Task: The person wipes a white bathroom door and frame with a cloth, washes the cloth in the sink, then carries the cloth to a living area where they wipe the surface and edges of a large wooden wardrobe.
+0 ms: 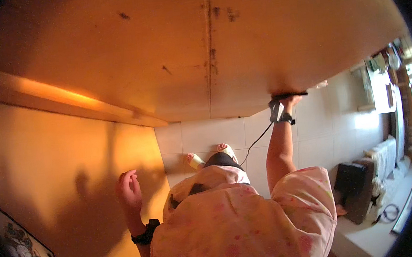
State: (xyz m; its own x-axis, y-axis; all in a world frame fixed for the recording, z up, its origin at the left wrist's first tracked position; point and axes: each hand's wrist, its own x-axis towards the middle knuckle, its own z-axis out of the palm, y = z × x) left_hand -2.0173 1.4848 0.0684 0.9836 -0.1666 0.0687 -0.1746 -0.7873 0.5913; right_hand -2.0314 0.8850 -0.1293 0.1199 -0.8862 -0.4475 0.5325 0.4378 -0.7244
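Note:
My left hand (129,188) is raised beside the orange-lit wall, its fingers loosely bent and nothing in them. A black band (146,231) circles that wrist. Ahead and to the right, my right hand (291,102) reaches to the lower edge of a tall wooden cupboard front (252,46). A flat dark thing (289,95) lies between its fingers and the wood; I cannot make out its kind, and most of the fingers are hidden. By this hand is a small grey-and-white box (276,111) with a black cable (256,141) running back toward my waist.
A framed picture (25,252) hangs on the left wall. Pale floor tiles (262,158) lie around my sandals (225,149). To the right are a black box-like object (350,179) and a white surface with a coiled cable (387,214).

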